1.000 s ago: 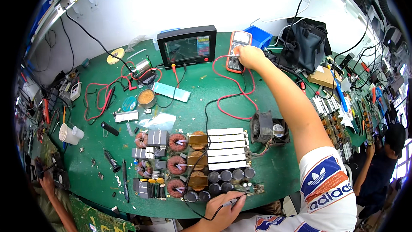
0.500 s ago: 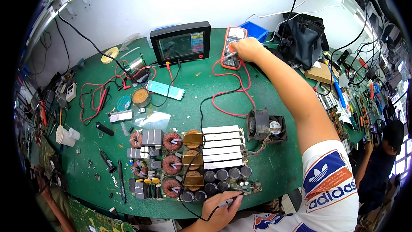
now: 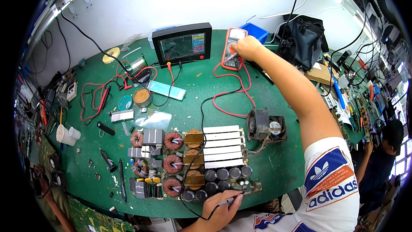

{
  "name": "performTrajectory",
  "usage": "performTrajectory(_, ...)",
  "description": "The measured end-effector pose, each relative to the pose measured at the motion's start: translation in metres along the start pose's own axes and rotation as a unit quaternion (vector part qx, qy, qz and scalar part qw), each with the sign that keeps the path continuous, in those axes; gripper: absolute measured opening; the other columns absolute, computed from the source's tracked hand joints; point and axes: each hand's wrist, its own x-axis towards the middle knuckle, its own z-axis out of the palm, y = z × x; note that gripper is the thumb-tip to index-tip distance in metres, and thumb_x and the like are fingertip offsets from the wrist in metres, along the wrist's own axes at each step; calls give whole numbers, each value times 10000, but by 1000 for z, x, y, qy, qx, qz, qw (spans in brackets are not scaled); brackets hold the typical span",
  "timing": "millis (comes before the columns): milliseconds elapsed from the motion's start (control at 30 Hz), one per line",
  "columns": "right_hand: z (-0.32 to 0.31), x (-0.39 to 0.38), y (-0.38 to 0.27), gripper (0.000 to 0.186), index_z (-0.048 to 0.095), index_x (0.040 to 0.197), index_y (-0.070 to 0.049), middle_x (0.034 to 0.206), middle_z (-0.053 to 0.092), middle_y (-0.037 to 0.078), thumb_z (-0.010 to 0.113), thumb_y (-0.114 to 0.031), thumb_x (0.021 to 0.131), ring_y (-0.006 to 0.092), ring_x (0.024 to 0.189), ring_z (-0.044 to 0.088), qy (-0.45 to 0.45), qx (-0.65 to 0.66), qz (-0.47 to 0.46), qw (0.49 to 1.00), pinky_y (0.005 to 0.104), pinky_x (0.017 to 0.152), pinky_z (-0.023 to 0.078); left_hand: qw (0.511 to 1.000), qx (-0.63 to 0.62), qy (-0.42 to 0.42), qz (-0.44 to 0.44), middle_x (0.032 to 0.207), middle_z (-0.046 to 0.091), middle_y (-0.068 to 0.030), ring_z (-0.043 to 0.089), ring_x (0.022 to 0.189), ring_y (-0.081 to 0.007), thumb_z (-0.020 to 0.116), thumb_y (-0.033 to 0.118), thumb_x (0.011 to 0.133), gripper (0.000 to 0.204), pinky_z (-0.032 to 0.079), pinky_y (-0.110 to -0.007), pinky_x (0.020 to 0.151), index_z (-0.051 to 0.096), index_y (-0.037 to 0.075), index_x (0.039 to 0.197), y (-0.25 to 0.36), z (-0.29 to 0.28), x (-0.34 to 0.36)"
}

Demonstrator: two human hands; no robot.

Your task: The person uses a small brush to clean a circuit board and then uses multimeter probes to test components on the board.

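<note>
My left hand (image 3: 219, 211) is closed round a black-lead test probe (image 3: 226, 202) at the near edge of a large circuit board. The probe's tip points at the board's near right corner, beside the black capacitors (image 3: 234, 172); whether it touches is too small to tell. My right arm reaches far across the bench. Its hand (image 3: 249, 48) lies on the orange-and-grey multimeter (image 3: 234, 63), fingers closed at the dial. A slim grey test probe (image 3: 233, 56) with a red lead shows under those fingers. Copper coils (image 3: 173, 164) and white-topped strips (image 3: 222, 147) fill the board.
A cooling fan (image 3: 267, 125) stands right of the board. Behind are a black screen unit (image 3: 182, 45), a blue bin (image 3: 256, 32) and a black bag (image 3: 302, 41). Loose leads, a round tin (image 3: 141, 97) and a soldering tool (image 3: 107, 161) lie left. Another person (image 3: 382, 163) works at the far right.
The view has shifted very slightly. Both hands stay in place, the left at the board and the right on the multimeter.
</note>
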Motion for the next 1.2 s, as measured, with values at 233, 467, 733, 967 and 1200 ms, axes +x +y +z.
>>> performTrajectory(233,-30,-20,3,255,688,1019,2,1029,718,217,574,-185,889,353,947,711,-17,153,79,985,435,817,566,1000,7,2,21,758,680,-116,674,618,-265,737,72,872,126,532,-330,566,663,32,965,-4,2,0)
performTrajectory(467,-138,-161,-7,285,417,762,-121,650,369,-34,484,-239,1013,97,560,382,-39,848,59,526,302,647,400,999,-31,17,10,716,650,-42,541,546,-51,692,32,918,64,408,-206,484,666,4,970,-13,11,-1)
performTrajectory(733,-105,-374,-132,605,574,767,-4,565,500,61,404,-517,1041,153,413,417,149,869,47,470,306,423,334,997,-53,51,-4,744,665,-77,562,519,-139,738,61,882,94,447,-268,485,671,27,938,-17,24,-2)
performTrajectory(967,-45,-393,-232,327,650,1014,88,858,710,176,652,-236,971,220,713,722,229,899,127,351,319,671,582,994,-62,53,-69,798,704,-81,607,584,-112,722,47,897,88,484,-237,536,678,6,961,-17,17,-10)
performTrajectory(1200,-27,-388,-258,167,644,1004,56,844,705,162,720,42,856,178,721,700,263,830,169,462,276,622,546,994,-83,42,-64,951,720,-201,714,760,-212,664,82,949,170,584,-295,672,550,-13,1033,-14,17,-15)
